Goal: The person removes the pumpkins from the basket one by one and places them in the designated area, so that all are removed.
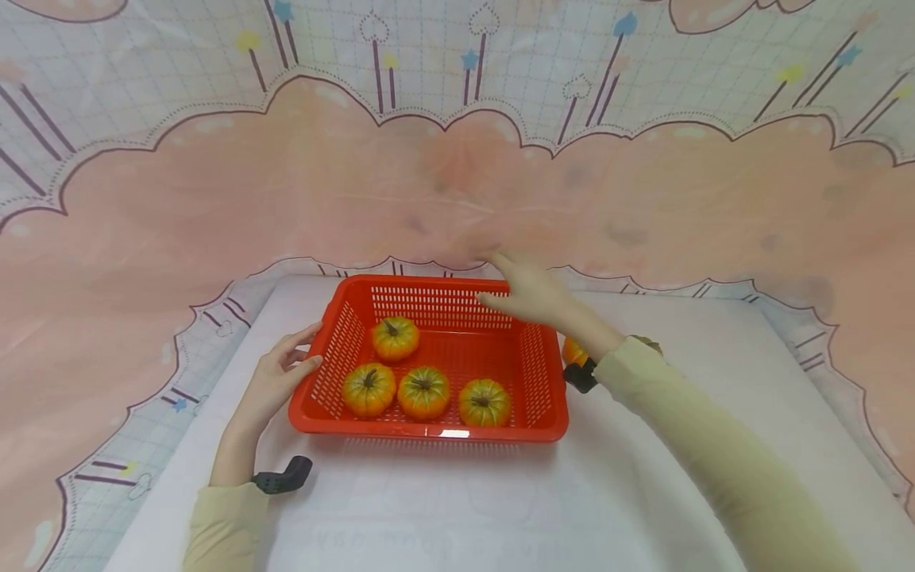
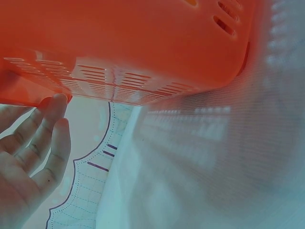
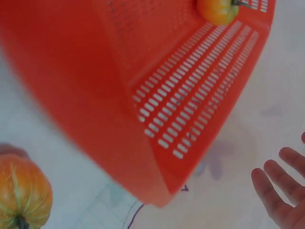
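Observation:
A red plastic basket [image 1: 429, 431] with slotted walls holds several small orange-green pumpkins. One pumpkin [image 1: 395, 339] sits toward the back left, and others, such as this pumpkin [image 1: 484, 403], line the front. My left hand [image 1: 275, 377] touches the basket's left rim from outside, its fingers lightly bent; the left wrist view shows the fingertips against the rim's edge. Above the back right of the basket, my right hand [image 1: 532, 294] hovers with fingers spread and nothing in it. A pumpkin [image 1: 574, 352] outside the basket's right wall is partly hidden by the right forearm.
Beyond the right sleeve peeks the top of another pumpkin [image 1: 649, 344], mostly covered. The white table [image 1: 415, 508] lies under everything. A patterned pink and white cloth [image 1: 457, 183] hangs behind it and along its sides. Black wrist devices [image 1: 284, 477] are on both wrists.

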Motion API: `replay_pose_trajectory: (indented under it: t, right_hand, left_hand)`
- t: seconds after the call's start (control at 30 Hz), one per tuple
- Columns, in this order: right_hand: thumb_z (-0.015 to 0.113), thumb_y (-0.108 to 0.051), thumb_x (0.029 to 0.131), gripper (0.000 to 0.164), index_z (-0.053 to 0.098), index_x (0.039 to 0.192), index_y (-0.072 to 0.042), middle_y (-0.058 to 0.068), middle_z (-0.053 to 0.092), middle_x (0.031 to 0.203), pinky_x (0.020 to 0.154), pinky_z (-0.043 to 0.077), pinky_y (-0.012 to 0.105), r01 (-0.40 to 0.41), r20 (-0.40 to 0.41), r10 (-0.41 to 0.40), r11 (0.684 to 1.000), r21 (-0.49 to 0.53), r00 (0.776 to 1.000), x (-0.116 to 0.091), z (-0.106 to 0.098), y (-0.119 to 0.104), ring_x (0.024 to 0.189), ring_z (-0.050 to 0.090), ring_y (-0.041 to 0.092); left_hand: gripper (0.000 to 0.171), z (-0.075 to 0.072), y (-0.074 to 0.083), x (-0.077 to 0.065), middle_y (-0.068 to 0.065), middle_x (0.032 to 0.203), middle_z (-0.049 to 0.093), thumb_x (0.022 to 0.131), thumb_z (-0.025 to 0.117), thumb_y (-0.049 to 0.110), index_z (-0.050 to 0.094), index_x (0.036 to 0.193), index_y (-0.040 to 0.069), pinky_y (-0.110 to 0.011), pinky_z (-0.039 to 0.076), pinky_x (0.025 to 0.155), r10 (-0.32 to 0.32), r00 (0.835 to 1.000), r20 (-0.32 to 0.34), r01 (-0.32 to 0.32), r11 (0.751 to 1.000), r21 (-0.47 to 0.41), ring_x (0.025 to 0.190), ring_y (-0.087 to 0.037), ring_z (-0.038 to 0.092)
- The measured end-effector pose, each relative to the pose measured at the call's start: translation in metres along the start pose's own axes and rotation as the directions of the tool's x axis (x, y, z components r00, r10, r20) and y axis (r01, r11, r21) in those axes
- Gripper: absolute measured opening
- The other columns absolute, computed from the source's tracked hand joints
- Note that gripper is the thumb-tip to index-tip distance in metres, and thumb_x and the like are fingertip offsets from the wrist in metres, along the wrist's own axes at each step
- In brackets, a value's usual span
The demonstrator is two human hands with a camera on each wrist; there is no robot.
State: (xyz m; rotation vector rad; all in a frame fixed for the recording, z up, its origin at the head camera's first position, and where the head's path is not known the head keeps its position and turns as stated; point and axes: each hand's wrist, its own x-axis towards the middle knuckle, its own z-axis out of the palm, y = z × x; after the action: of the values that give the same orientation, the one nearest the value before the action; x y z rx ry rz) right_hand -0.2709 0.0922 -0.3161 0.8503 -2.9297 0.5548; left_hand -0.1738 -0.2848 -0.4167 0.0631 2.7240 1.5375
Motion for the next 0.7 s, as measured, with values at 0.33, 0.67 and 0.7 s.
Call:
replay_pose_trajectory:
  t: [0.33, 0.67, 0.7]
  right_hand:
    - [0.062, -0.043, 0.089, 0.067, 0.039, 0.146, -0.017, 0.013, 0.041, 0.15, 0.111, 0.037, 0.05, 0.046, 0.038, -0.046, 0.999, -0.003, 0.998, 0.01, 0.014, -0.013, 0.137, 0.041, 0.031]
    - [0.063, -0.043, 0.089, 0.064, 0.041, 0.145, -0.021, 0.006, 0.044, 0.148, 0.11, 0.039, 0.048, 0.077, 0.045, -0.08, 0.995, 0.059, 0.996, 0.022, 0.037, -0.027, 0.136, 0.041, 0.027]
    - [0.062, -0.044, 0.089, 0.064, 0.04, 0.145, -0.022, 0.006, 0.043, 0.148, 0.11, 0.039, 0.048, 0.08, 0.047, -0.083, 0.995, 0.056, 0.995, 0.023, 0.039, -0.029, 0.137, 0.04, 0.027]
  left_hand:
    - [0.058, -0.002, 0.001, -0.001, -0.014, 0.139, 0.045, 0.098, 0.054, 0.032, 0.032, 0.151, 0.022, -0.016, 0.052, 0.076, 0.002, 1.0, 0.001, -0.002, 1.0, 0.007, 0.103, -0.005, 0.05]
    - [0.059, 0.0, 0.0, 0.0, -0.014, 0.139, 0.045, 0.097, 0.055, 0.032, 0.033, 0.15, 0.02, -0.015, 0.052, 0.075, 0.019, 1.0, -0.009, -0.02, 1.0, -0.008, 0.098, 0.006, 0.049]
    - [0.059, 0.001, 0.0, 0.0, -0.014, 0.139, 0.045, 0.097, 0.055, 0.033, 0.034, 0.15, 0.02, -0.015, 0.052, 0.075, 0.018, 1.0, -0.01, -0.018, 1.0, -0.004, 0.099, 0.005, 0.049]
